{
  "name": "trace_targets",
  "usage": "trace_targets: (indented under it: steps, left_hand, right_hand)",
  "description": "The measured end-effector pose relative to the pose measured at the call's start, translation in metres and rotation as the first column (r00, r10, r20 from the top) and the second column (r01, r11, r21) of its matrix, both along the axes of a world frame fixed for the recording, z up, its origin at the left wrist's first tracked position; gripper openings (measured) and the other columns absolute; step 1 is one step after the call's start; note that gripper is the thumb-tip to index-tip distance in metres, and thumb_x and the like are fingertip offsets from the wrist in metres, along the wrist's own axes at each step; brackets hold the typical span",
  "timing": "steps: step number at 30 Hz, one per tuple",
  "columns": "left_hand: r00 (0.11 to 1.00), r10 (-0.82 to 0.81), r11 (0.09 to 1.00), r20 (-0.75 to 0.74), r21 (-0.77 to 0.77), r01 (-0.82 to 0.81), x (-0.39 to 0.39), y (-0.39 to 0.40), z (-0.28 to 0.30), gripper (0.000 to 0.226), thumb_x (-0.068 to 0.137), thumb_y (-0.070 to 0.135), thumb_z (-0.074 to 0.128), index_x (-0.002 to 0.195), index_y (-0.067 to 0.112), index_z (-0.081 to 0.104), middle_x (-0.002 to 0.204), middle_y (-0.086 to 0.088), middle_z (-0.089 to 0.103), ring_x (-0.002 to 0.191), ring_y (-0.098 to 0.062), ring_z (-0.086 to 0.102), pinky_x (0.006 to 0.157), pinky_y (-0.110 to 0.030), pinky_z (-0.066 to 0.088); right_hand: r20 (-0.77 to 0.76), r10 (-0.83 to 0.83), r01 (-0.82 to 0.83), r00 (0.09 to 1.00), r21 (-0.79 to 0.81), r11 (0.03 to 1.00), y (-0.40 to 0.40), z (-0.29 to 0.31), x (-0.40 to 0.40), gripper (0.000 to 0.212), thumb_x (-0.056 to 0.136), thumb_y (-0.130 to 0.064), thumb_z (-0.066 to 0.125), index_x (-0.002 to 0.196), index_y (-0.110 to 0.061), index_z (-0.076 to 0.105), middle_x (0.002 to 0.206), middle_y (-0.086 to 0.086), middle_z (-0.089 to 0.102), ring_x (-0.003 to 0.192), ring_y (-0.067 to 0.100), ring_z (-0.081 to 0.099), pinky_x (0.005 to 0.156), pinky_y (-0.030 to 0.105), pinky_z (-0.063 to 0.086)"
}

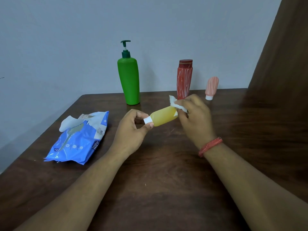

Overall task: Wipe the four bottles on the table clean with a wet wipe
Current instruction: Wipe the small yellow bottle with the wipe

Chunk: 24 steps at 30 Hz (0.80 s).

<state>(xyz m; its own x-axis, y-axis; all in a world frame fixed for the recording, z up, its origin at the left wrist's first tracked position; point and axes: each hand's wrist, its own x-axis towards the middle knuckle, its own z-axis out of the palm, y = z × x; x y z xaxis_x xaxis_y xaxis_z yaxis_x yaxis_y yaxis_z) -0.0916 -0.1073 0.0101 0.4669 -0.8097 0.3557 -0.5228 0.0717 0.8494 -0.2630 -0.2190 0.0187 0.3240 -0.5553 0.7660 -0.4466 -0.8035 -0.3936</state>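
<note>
My left hand (133,130) pinches the white cap of a small yellow bottle (164,117), held sideways above the table. My right hand (195,119) grips a crumpled white wet wipe (176,104) against the bottle's far end. Behind them stand a tall green pump bottle (129,80), a red bottle (184,79) with white streaks and a small pink tube (211,87) on its white cap, also streaked.
A blue pack of wet wipes (78,140) lies open at the left of the dark wooden table (166,180), one wipe sticking out of it. A grey wall rises behind the table. A brown panel (283,55) stands at the right.
</note>
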Motion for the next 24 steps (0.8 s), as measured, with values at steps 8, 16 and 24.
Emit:
trace_targets:
  steps: [8,16,24]
  left_hand:
    - [1.0,0.001,1.0,0.007,-0.006,-0.001,-0.002,0.001,-0.001,0.022,0.086,0.018,0.078,0.097,0.028,0.062,0.105,0.009,0.067,0.099,-0.008,0.064,0.086,-0.03,0.054]
    - [0.972,-0.002,0.995,0.237,-0.101,0.026,-0.01,0.001,0.006,0.022,0.081,0.01,0.08,0.089,0.018,0.061,0.098,0.011,0.058,0.093,0.0,0.059,0.075,-0.007,0.047]
    - [0.981,0.02,0.996,0.193,-0.09,-0.002,-0.011,0.003,0.007,0.024,0.082,0.01,0.08,0.095,0.021,0.063,0.1,0.014,0.06,0.096,-0.002,0.06,0.08,-0.015,0.052]
  right_hand:
    - [-0.129,0.035,-0.043,0.991,-0.057,0.997,0.005,0.003,0.003,0.028,0.087,0.0,0.07,0.115,-0.004,0.071,0.101,0.009,0.061,0.089,0.018,0.059,0.077,0.032,0.055]
    - [-0.329,0.177,-0.23,0.928,-0.129,0.965,0.031,0.005,0.021,0.025,0.082,0.001,0.072,0.107,-0.003,0.072,0.096,0.01,0.06,0.079,0.022,0.06,0.064,0.034,0.055]
    - [-0.217,0.1,-0.12,0.971,-0.081,0.989,0.021,0.005,0.007,0.027,0.086,0.0,0.069,0.113,-0.004,0.071,0.1,0.009,0.06,0.085,0.021,0.06,0.072,0.038,0.057]
